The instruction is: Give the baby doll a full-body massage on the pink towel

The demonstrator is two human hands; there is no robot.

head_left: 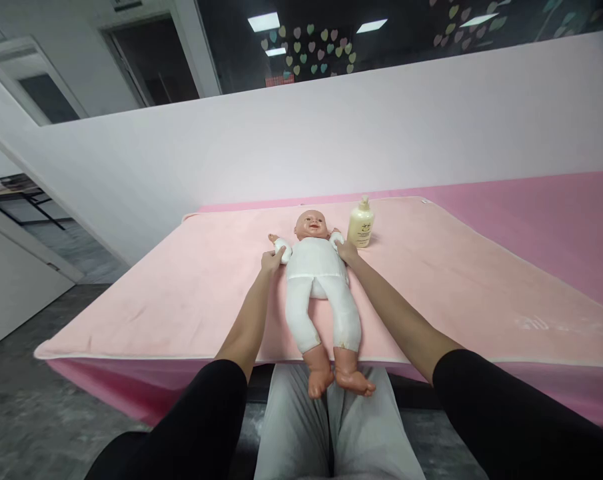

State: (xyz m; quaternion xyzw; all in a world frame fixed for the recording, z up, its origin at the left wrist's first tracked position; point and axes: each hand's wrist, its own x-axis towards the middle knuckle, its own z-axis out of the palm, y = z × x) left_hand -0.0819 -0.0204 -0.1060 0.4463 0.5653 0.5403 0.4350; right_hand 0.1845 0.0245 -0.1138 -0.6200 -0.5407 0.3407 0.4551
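A baby doll point(317, 257) with a white cloth body lies on its back on a pink blanket point(191, 280). Its head points toward the wall, and its bare feet hang past the table's front edge over my lap. My left hand point(272, 259) is closed around the doll's arm on the left side of the view. On the other side, my right hand point(346, 251) grips the doll's other arm, its fingers partly hidden. Just beyond my right hand stands an upright pale yellow pump bottle point(361, 225).
Under the blanket, a pink cover point(546, 220) shows at the right and along the back. A white wall point(331, 140) rises behind the table, with a dark window point(391, 40) above it. A white door point(21, 287) stands at the left.
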